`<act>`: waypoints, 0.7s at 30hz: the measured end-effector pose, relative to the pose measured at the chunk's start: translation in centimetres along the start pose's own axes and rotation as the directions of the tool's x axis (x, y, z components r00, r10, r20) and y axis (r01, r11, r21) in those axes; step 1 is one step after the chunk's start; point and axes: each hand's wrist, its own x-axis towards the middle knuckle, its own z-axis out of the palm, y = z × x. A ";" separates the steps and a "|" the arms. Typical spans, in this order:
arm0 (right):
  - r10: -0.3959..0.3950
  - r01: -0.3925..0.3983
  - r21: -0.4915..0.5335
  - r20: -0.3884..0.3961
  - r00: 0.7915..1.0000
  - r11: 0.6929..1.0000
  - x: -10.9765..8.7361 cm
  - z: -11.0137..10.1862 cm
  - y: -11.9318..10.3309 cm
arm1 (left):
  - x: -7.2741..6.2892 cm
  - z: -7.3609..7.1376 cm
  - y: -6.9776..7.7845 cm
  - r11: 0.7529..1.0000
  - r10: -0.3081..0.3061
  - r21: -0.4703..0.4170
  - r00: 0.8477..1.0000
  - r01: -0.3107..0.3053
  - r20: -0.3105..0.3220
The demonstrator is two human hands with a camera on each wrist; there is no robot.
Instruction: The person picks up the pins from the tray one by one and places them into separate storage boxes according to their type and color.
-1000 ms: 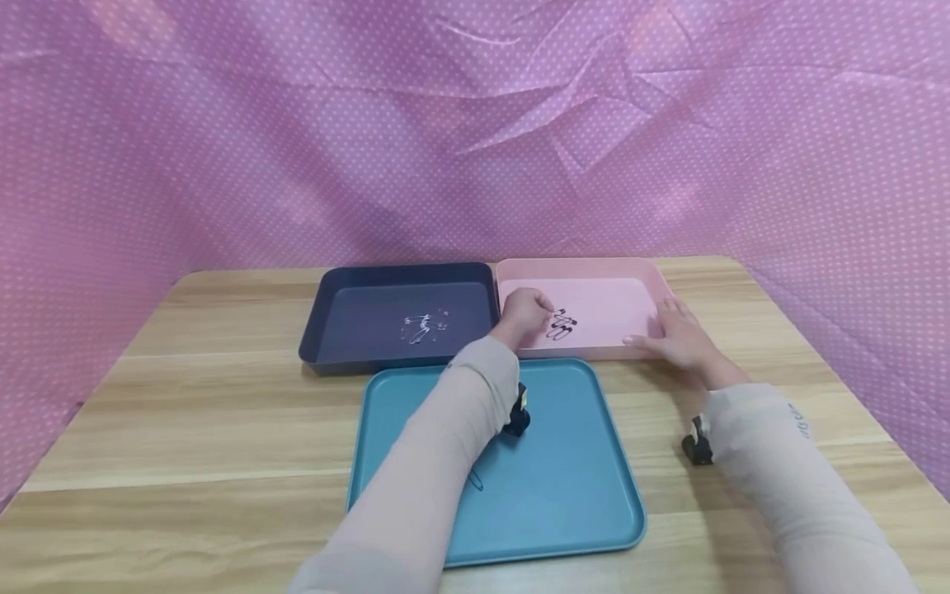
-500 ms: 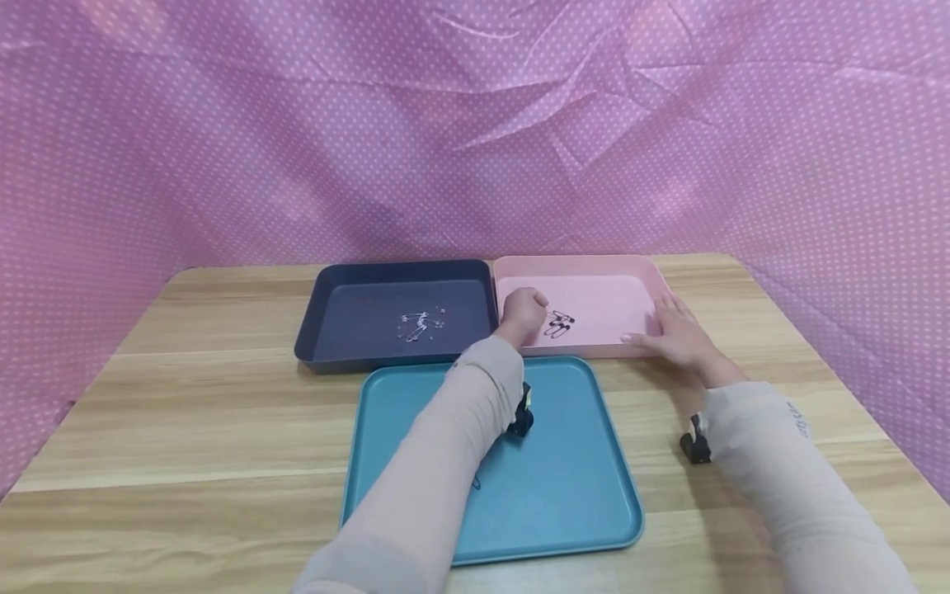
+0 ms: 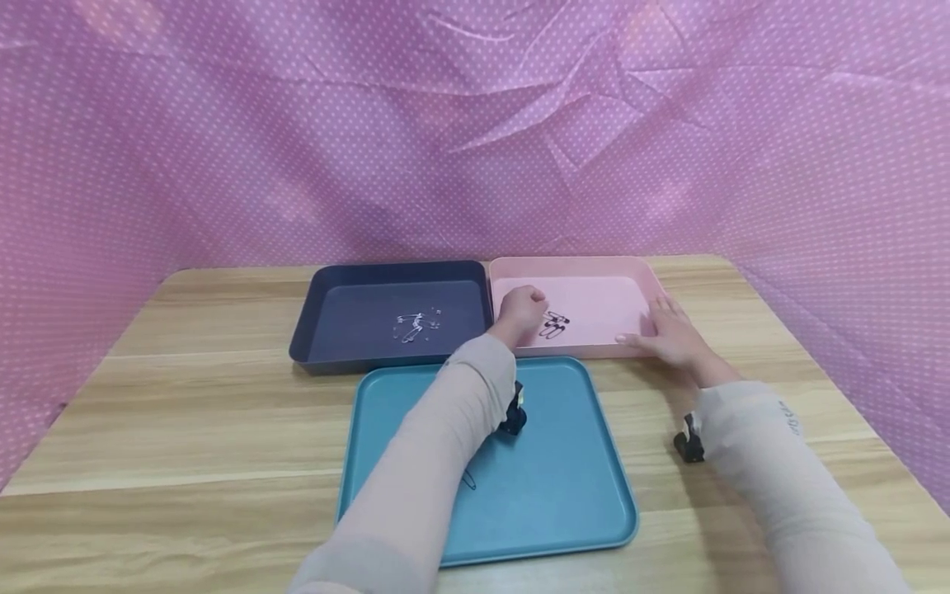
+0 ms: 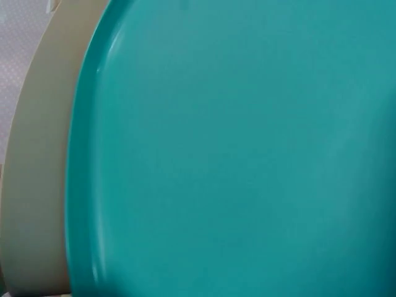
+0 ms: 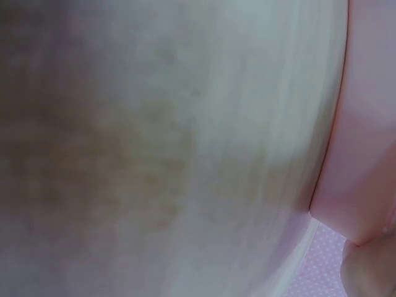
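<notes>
My left hand is over the left front of the pink tray, its fingers curled. Right beside them lie several dark safety pins on the tray floor. The fingertips are hidden, and I cannot tell whether they pinch a pin. My right hand rests at the same tray's front right corner, fingers extended along the side wall and thumb at the front rim. Part of that hand also shows in the right wrist view, against the pink wall. Another dark safety pin lies on the teal tray, partly behind my left forearm.
A navy tray holding several silver safety pins stands left of the pink one. In front of both, the teal tray lies on the wooden table. A dotted pink curtain hangs behind and at the sides.
The left hand's fingertips have drawn in out of sight by the dark pins, and those pins lie slightly differently. The right hand has stayed on the tray corner. The head view has drifted slightly.
</notes>
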 end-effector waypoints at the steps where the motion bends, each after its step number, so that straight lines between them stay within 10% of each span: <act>1: -0.004 0.004 0.000 0.001 1.000 1.000 0.1 0.0 0.0 | 1.1 0.6 -1.0 1.000 0.031 0.007 0.999 -0.031 -0.010; 5: 0.005 -0.005 -0.003 0.016 1.000 1.000 0.1 0.0 -0.1 | 3.1 0.5 -2.3 0.998 0.043 -0.037 0.998 -0.042 0.051; 11: 0.011 -0.011 -0.004 0.019 1.000 1.000 0.4 0.1 -0.2 | -6.1 -6.8 4.5 0.994 -0.001 -0.106 0.984 0.021 0.178; 21: 0.021 -0.021 0.013 0.015 1.000 1.000 0.9 0.4 -0.6 | -4.5 -9.1 1.5 0.980 0.102 -0.195 0.951 -0.045 0.292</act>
